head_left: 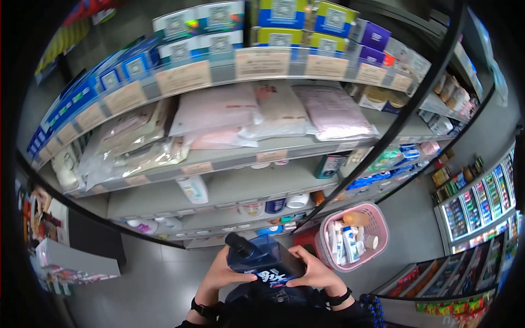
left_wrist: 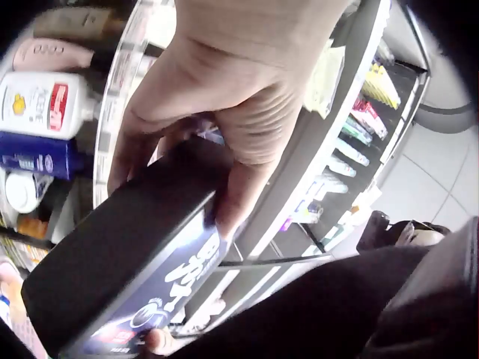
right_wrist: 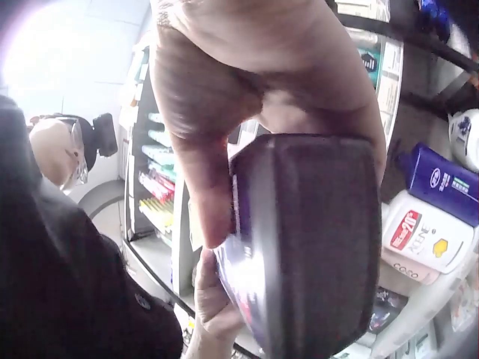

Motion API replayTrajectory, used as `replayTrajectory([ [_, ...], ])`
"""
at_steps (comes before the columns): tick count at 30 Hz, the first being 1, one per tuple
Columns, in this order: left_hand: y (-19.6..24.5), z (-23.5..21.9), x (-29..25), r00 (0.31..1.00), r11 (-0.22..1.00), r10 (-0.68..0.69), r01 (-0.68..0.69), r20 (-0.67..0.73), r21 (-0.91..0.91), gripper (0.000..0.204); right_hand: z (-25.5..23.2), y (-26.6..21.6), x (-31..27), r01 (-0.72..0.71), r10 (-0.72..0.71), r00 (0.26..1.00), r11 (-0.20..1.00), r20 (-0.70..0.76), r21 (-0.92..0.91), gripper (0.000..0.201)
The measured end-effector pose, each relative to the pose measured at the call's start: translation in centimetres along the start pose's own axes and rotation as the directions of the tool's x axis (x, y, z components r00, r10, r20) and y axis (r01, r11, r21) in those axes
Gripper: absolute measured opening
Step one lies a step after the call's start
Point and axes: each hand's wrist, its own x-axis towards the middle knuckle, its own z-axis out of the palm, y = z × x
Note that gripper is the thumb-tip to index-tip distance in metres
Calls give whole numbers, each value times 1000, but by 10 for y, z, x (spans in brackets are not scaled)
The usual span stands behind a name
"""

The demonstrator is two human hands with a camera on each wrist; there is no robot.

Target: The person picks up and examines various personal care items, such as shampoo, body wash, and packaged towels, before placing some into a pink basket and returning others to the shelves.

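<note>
Both hands hold a dark blue pump bottle in front of the body, tilted, its label facing the person. White lettering shows on that label. A black pump head points to the upper left. My left hand grips the bottle near the pump end, thumb on the front. At the base end my right hand grips it, thumb also on the label side. The left wrist view shows the bottle's dark side below the curled fingers. In the right wrist view its flat black base faces the camera.
A pink basket with several bottles and tubes stands on the floor at right. Ahead rise shelves with boxed goods, bagged packs and a lone white bottle. A black rack post slants beside them.
</note>
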Motion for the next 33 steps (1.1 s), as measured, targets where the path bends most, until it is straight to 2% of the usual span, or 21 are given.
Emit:
replayTrajectory([
  [2, -4, -15, -16, 998, 998, -3, 6, -55, 57, 66, 13, 13, 13, -4, 13, 998, 992, 69, -124, 76],
  [3, -7, -20, -23, 996, 994, -8, 18, -90, 112, 62, 20, 13, 18, -1, 11, 997, 992, 81, -125, 76],
  [5, -25, -30, -34, 989, 993, -4, 22, -149, 117, 61, 35, 13, 26, -66, 102, 990, 945, 95, -320, 70],
  [7, -37, -37, -38, 980, 992, -3, 28, -198, 125, 60, 44, 18, 33, -14, 51, 994, 935, 97, -355, 67],
  [9, -46, -41, -38, 959, 933, 59, 47, -278, 358, 58, 48, 19, 35, 39, -1, 995, 919, 95, -392, 64],
  [10, -54, -46, -36, 958, 933, 61, 45, -280, 358, 58, 46, 18, 35, 51, -31, 997, 956, 74, -290, 63],
  [11, -65, -53, -33, 943, 888, 97, 62, -318, 456, 58, 43, 17, 34, 66, -58, 997, 980, 49, -186, 61],
  [12, -75, -61, -29, 927, 833, 136, 84, -349, 547, 57, 37, 20, 32, 69, -61, 997, 980, 49, -187, 61],
  [13, -86, -71, -24, 927, 831, 139, 82, -348, 550, 57, 30, 27, 28, 60, -58, 998, 993, 22, -98, 58],
  [14, -96, -84, -19, 896, 802, 194, 91, -401, 590, 59, 24, 31, 24, 52, -52, 999, 999, -8, -7, 56],
  [15, -104, -98, -15, 860, 771, 250, 101, -446, 628, 60, 20, 32, 17, 18, -19, 996, 1000, -89, -6, 45],
  [16, -106, -111, -11, 863, 769, 251, 97, -438, 632, 60, 13, 38, 9, 21, -21, 995, 1000, -97, -4, 45],
  [18, -104, -136, -2, 795, 712, 359, 106, -490, 694, 60, 2, 56, -8, -80, 106, 978, 986, -178, 148, 40],
  [24, -103, -196, 25, 751, 782, 346, 99, -562, 615, 60, -2, 86, -54, -126, 258, 884, 934, -390, 334, 31],
  [26, -128, -228, 38, 746, 749, 389, 85, -540, 657, 59, 2, 83, -62, -156, 279, 861, 941, -426, 301, 28],
  [28, -159, -266, 51, 700, 841, 388, -3, -600, 541, 60, 4, 91, -69, -154, 276, 855, 944, -440, 293, 28],
  [29, -153, -272, 54, 716, 851, 316, 76, -623, 519, 58, 5, 92, -71, -153, 280, 848, 942, -449, 298, 28],
  [30, -150, -278, 58, 724, 850, 313, 75, -615, 521, 58, 6, 94, -72, -139, 280, 843, 938, -459, 316, 28],
  [32, -157, -298, 66, 723, 915, 257, 30, -641, 401, 53, 9, 94, -74, -128, 285, 835, 933, -471, 337, 28],
  [33, -155, -301, 68, 744, 910, 209, 90, -635, 405, 48, 10, 92, -73, -133, 295, 826, 930, -480, 342, 28],
])
